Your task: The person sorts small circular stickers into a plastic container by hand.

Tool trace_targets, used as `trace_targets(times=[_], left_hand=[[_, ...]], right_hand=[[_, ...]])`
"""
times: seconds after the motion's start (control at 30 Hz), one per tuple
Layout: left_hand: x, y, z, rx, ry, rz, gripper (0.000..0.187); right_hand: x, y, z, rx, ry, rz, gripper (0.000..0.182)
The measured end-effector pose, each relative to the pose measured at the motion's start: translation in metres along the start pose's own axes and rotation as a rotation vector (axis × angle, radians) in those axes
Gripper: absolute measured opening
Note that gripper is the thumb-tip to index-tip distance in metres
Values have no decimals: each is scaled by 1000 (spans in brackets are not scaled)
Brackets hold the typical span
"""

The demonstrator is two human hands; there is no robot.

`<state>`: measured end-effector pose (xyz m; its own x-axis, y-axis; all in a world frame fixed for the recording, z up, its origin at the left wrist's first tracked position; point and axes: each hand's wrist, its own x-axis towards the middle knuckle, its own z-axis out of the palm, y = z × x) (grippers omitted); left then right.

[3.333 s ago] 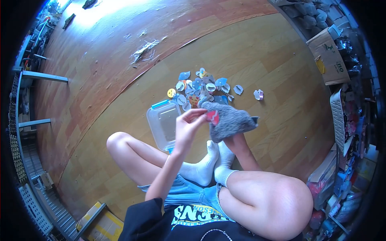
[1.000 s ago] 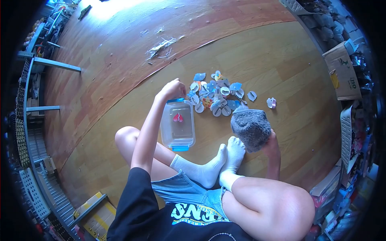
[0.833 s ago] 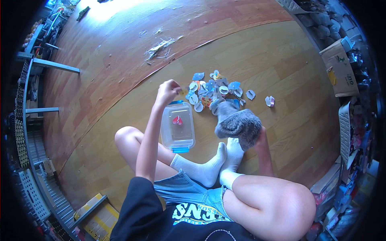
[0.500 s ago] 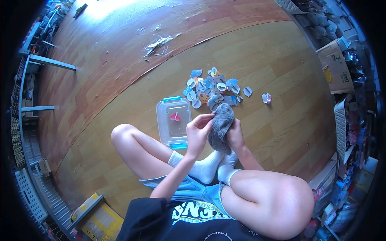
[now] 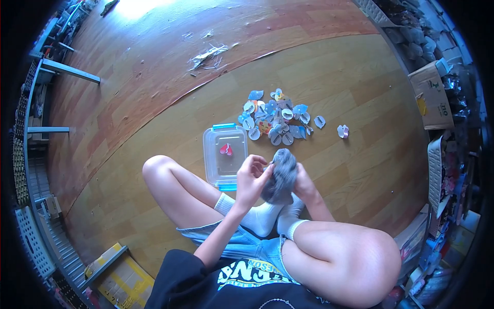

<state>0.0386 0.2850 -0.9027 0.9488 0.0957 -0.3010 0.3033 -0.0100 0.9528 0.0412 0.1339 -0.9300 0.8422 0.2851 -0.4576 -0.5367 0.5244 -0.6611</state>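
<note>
A grey, fuzzy piece of cloth [image 5: 280, 177] is held above my white-socked feet, bunched between both hands. My left hand [image 5: 252, 176] pinches its left edge with thumb and fingertips. On the other side, my right hand [image 5: 305, 183] grips the cloth, with its fingers partly hidden behind it. Just beyond lies a heap of small flat pieces [image 5: 277, 116], many blue, white or grey with oval clips or slots on them. Left of my hands stands a clear plastic box [image 5: 208, 154] with blue latches, holding a red heart-shaped piece [image 5: 226, 149] split by a white zigzag.
Two loose pieces lie right of the heap: an oval one [image 5: 319, 122] and a pinkish-white one [image 5: 343, 131]. Pale scraps [image 5: 208, 55] are scattered farther off on the wooden floor. Shelving [image 5: 72, 70] lines the left, and a cardboard box [image 5: 431, 98] with stacked goods the right.
The grey cloth has come down toward me and is more crumpled, uncovering the near side of the heap. Both hands stay on it. The view has shifted slightly.
</note>
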Motion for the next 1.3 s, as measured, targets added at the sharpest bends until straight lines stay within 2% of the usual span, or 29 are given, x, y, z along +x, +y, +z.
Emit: trace_targets(times=[0.03, 0.13, 0.2, 0.3, 0.4, 0.47, 0.5, 0.57, 0.67, 0.7, 0.73, 0.8, 0.83, 0.87, 0.9, 0.93, 1.07, 1.13, 1.17, 1.2, 1.23, 1.27, 1.3], left_hand=[[0, 3, -4, 63, 0, 38, 21], [-1, 3, -8, 141, -20, 114, 17], [0, 1, -9, 152, -45, 149, 15], [1, 4, -16, -6, -154, -17, 15], [3, 7, -21, 76, -199, 18, 17], [0, 11, -23, 96, -214, 19, 19], [0, 14, -24, 185, -195, 85, 18], [2, 12, -28, 356, -148, 216, 17], [6, 9, -36, 353, -128, 256, 15], [5, 11, -35, 260, -113, 200, 13], [4, 11, -34, 260, -111, 201, 13], [2, 10, -34, 401, -55, 408, 11], [1, 11, -34, 402, -55, 409, 11], [-1, 13, -33, 332, -75, 323, 11], [-2, 13, -32, 260, -96, 236, 11], [-1, 11, -31, 259, -95, 235, 11], [0, 4, -30, 117, -102, 182, 11], [1, 4, -34, 45, -82, 131, 10], [1, 6, -39, 42, -29, 138, 10], [1, 8, -45, 40, 23, 145, 9], [4, 5, -53, 155, 91, 210, 10], [8, -1, -61, 156, 89, 210, 10], [12, -9, -69, 184, 147, 162, 11]], right_hand=[[0, -1, 1, -3, -25, 92, 14], [2, 8, -3, 107, -68, 131, 16], [2, 9, -3, 12, -108, 81, 19], [0, 13, -2, -160, -85, 9, 18], [1, 20, -4, -262, -46, -25, 19], [-5, 29, -4, -118, 191, -109, 21], [-5, 24, 1, -118, 191, -108, 21], [-4, 12, 8, -9, 3, -41, 26], [-1, 10, 10, 9, -111, 16, 27], [1, 11, 11, -61, -89, -51, 19], [2, 10, 9, -60, -91, -50, 19], [6, 5, 6, -4, -47, 28, 14], [8, 8, 7, -5, 17, 11, 15], [7, 7, 9, -5, 15, 12, 15], [6, 7, 10, -87, 61, -36, 14], [5, 6, 10, -169, 107, -84, 14], [1, 10, -4, -205, 70, -177, 15], [0, 12, -10, 171, 73, -249, 21], [7, 22, -36, 319, -131, -201, 25], [9, 24, -43, 321, -130, -200, 25], [10, 27, -50, 398, -36, -176, 24], [11, 28, -54, 474, 59, -152, 23], [15, 28, -60, 443, 47, -182, 29]])
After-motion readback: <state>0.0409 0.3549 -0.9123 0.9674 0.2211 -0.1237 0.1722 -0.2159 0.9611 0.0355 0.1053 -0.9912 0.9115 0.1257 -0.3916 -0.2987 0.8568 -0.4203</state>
